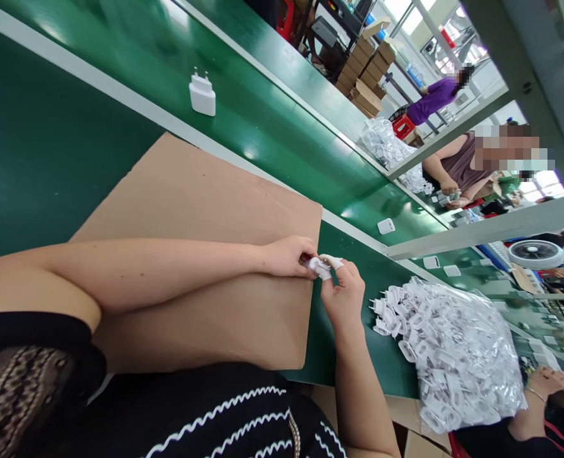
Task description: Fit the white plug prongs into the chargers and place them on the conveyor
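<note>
My left hand (292,256) pinches a small white plastic charger part (314,264) at the right edge of the cardboard sheet (205,191). Facing it, my right hand (345,287) closes its thumb and forefinger on the same part; white covers wrap those two fingertips. My fingers hide much of the part, so its exact shape is unclear. To the right of my right hand, many white plug housings (391,312) spill out of a clear plastic bag (473,343) on the green table.
A white charger (202,95) with two prongs stands on the green conveyor belt (263,137) beyond a pale rail. Farther along lies a white housing (386,226). A metal post (454,133) rises at right. Co-workers sit across the belt (463,165) and at my right (544,388).
</note>
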The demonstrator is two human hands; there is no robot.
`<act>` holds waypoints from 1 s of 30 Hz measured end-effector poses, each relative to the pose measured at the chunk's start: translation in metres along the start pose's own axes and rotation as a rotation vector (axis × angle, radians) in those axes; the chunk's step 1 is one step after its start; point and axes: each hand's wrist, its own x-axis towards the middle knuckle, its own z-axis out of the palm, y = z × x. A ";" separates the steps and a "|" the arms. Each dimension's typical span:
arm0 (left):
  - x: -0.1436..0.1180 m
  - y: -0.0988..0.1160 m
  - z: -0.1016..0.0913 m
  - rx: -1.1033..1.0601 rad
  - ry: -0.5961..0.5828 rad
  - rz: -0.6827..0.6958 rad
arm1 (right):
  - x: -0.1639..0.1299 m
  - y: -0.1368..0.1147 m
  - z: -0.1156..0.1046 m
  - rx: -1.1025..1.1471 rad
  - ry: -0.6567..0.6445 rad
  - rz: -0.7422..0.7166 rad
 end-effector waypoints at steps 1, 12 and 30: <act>0.000 0.000 0.000 0.004 0.005 0.001 | 0.000 0.000 0.000 -0.009 -0.011 0.015; -0.008 0.009 0.012 0.100 0.121 -0.057 | -0.021 -0.005 0.030 0.087 0.114 0.260; 0.160 -0.025 -0.096 0.619 0.598 -0.437 | -0.081 0.083 -0.083 -0.415 -0.286 0.681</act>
